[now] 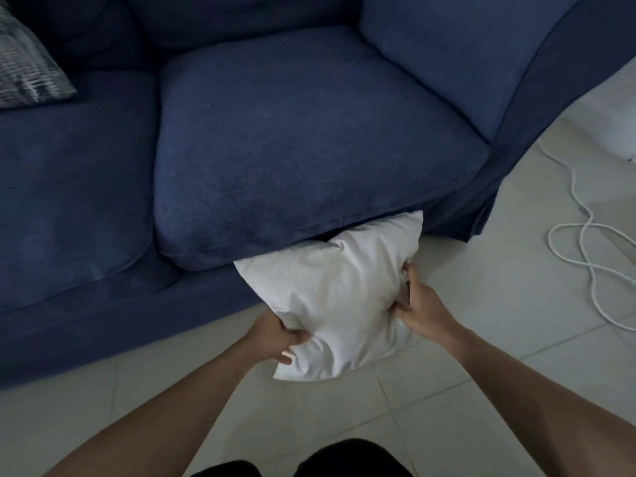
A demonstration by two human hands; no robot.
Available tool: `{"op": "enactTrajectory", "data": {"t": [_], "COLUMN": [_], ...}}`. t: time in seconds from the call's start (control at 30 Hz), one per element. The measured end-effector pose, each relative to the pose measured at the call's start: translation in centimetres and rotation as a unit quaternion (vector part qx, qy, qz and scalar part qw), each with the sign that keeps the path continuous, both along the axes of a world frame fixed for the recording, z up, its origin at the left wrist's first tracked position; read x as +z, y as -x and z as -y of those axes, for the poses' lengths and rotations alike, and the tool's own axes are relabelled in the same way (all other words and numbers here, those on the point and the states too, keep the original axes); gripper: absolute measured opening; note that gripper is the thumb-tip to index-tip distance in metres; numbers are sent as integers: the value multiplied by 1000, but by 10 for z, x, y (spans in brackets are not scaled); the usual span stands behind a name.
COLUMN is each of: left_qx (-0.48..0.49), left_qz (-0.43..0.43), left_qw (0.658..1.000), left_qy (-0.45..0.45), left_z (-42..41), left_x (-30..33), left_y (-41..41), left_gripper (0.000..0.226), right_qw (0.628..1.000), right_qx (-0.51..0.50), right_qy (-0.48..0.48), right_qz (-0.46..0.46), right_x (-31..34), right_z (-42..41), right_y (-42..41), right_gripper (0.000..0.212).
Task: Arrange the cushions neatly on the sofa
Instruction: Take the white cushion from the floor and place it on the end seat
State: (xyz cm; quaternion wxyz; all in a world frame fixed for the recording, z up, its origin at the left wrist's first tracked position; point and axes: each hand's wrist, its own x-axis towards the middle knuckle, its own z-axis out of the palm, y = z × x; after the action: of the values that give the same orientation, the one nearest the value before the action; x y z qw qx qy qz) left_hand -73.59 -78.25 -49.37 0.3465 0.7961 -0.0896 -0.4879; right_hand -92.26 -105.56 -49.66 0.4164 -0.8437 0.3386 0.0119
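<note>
Both hands are holding the white cushion [330,297], low down in front of the sofa [275,132], over the floor [447,339]. Its far edge is tucked under the front lip of the right seat pad [292,139], so I can't tell if it's touching the floor or hanging free.

The left hand [275,335] is gripping the near-left corner w/ fingers [292,339] curled shut, thumb pressing into the cloth. The right hand [416,304] is pinching the right edge, fingers closed tight & bunching the cloth.

Step in hand, I think: picking the cushion up to bring it to the sofa. Not on the seat yet. Next move is prob. lifting it up clear of the seat lip, then setting it upright vs. the back rest, maybe in the right corner. It's soft & floppy, so two hands are helping it keep its shape.

A gray patterned cushion [27,63] is sitting on the far-left seat, leaning back. A white cord [581,242] is lying in loops on the floor at the right, well apart from the hands.

No brands, labels or writing showing anywhere.
</note>
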Motion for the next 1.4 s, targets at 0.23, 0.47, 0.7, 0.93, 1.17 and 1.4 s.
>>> {"op": "enactTrajectory", "data": {"t": [0.23, 0.47, 0.7, 0.93, 1.17, 1.4], "left_qx": [-8, -37, -45, -47, -34, 12], "left_qz": [23, 57, 59, 97, 123, 150], "left_qw": [1000, 997, 996, 993, 991, 988], "left_qy": [11, 33, 49, 54, 36, 43], "left_z": [-19, -40, -52, -28, 18, 64], "left_x": [14, 76, 198, 345, 460, 520], "left_y": [19, 37, 51, 9, -79, -169], "left_gripper": [58, 66, 72, 76, 59, 65], "right_qw": [1000, 999, 999, 999, 999, 995], "right_qx": [-6, -25, -32, -13, 31, 81], "right_qy": [3, 10, 10, 19, 19, 45], "right_qz": [-5, -18, -26, -24, 9, 42], "right_x": [23, 91, 222, 359, 454, 511], "right_z": [-23, -54, -68, -31, 30, 90], "right_y": [33, 62, 83, 40, -50, -160], "right_gripper": [88, 85, 88, 86, 87, 86]}}
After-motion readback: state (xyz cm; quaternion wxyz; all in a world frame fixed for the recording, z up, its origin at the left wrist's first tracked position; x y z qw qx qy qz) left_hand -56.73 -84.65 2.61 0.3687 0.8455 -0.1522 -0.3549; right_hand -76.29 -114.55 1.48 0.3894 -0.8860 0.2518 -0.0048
